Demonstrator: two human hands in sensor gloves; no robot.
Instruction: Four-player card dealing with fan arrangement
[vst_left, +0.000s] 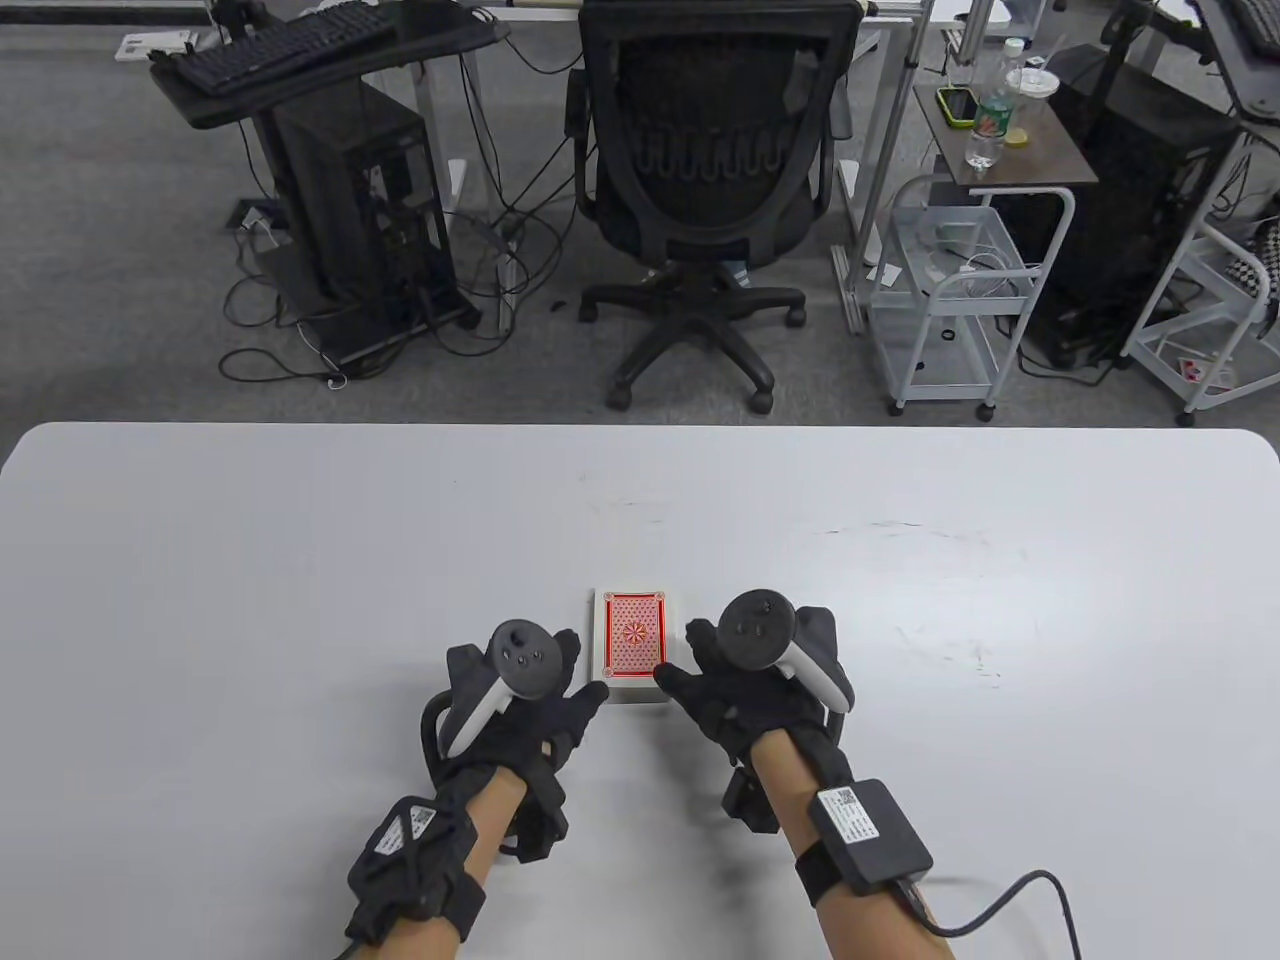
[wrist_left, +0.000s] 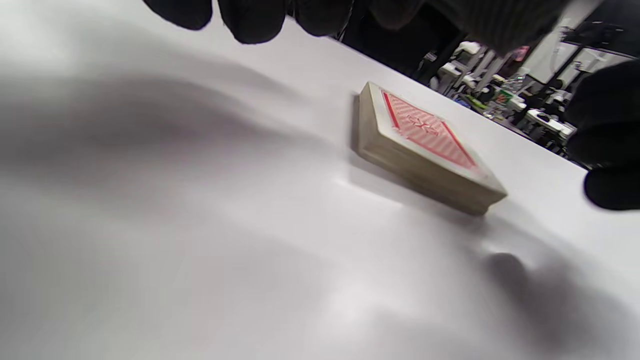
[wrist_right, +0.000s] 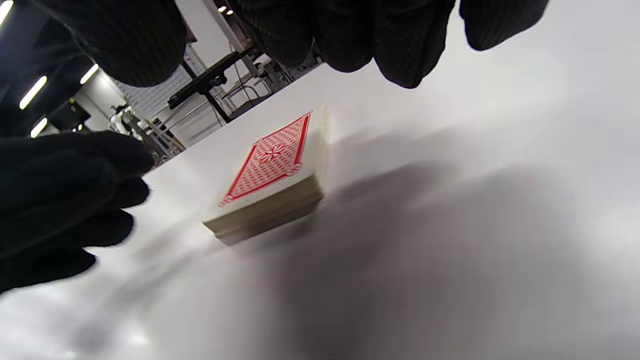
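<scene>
A deck of red-backed cards (vst_left: 633, 645) lies face down as one squared stack on the white table (vst_left: 250, 560), near the front middle. My left hand (vst_left: 540, 690) is just left of the deck, thumb tip close to its near left corner. My right hand (vst_left: 740, 670) is just right of it, thumb over its near right corner. Both hands are empty. In the left wrist view the deck (wrist_left: 425, 145) lies free, with my fingertips (wrist_left: 250, 20) above the table and the right hand (wrist_left: 607, 150) at the edge. The right wrist view shows the deck (wrist_right: 272, 170) untouched, fingers (wrist_right: 390, 45) above, left hand (wrist_right: 60, 200) beside.
A black office chair (vst_left: 710, 190) stands beyond the table's far edge, with a white wire cart (vst_left: 960, 290) to its right and a computer tower (vst_left: 360, 200) to its left. A cable (vst_left: 1010, 900) trails from my right wrist over the table's front right.
</scene>
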